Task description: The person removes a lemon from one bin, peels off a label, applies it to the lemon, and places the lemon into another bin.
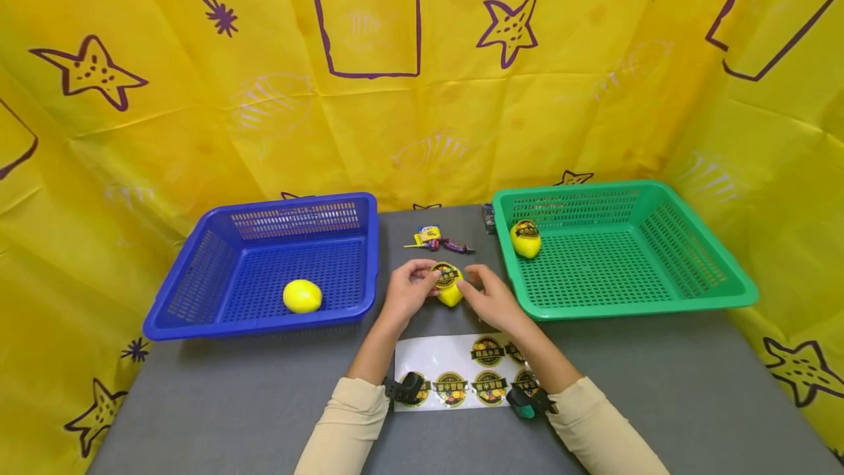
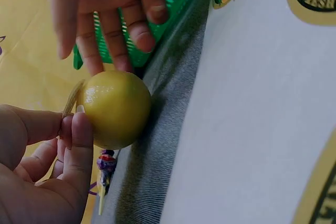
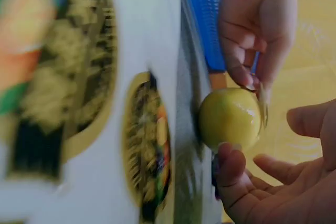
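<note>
Between both hands, a yellow lemon (image 1: 451, 296) is on the grey table in the head view. My left hand (image 1: 409, 289) pinches a round black-and-gold sticker (image 1: 446, 274) by its edge, at the lemon's upper side. Seen from the left wrist, the sticker (image 2: 72, 98) stands edge-on against the lemon (image 2: 119, 111), partly lifted from the skin. My right hand (image 1: 491, 300) is on the lemon's other side. In the right wrist view, fingertips of the right hand (image 3: 294, 177) touch the lemon (image 3: 229, 119), with the fingers spread and loosely bent.
A white sticker sheet (image 1: 431, 358) with several round labels lies in front, under the forearms. The blue basket (image 1: 264, 332) at left holds a plain lemon (image 1: 302, 296); the green basket (image 1: 633, 308) at right holds a labelled lemon (image 1: 525, 240). Wrapped candies (image 1: 455, 245) lie behind the hands.
</note>
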Demonstrator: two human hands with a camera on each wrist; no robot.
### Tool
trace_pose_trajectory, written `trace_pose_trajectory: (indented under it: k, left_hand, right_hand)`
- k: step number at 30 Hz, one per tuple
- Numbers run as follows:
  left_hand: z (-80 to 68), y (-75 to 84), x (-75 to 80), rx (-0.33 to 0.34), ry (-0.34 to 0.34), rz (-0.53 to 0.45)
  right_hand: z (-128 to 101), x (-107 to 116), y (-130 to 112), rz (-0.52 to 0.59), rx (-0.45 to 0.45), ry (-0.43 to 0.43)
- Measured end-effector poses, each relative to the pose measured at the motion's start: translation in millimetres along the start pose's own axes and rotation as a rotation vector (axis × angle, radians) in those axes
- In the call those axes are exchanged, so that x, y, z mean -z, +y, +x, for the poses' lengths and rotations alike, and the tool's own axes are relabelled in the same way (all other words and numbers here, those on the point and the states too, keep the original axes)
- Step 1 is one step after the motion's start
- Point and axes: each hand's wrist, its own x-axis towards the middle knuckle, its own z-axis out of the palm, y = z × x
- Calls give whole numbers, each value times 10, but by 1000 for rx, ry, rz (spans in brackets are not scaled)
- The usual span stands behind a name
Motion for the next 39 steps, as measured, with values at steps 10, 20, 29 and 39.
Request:
trace_pose_trajectory:
  k: [10,20,29,39]
  left_hand:
    - [21,-104,2,-10,-12,8]
    - [48,-142,17,33,-49,-11]
    - [22,-201,45,93,-56,-41]
    - [30,-281,54,214,-108,-174]
  right_hand:
    - [264,-104,-27,-87,-38,78]
    - [350,-156,29,-32,-59,28]
    - [345,-157,92,183,-128,-26]
    - [345,-103,169,323,-161,-54]
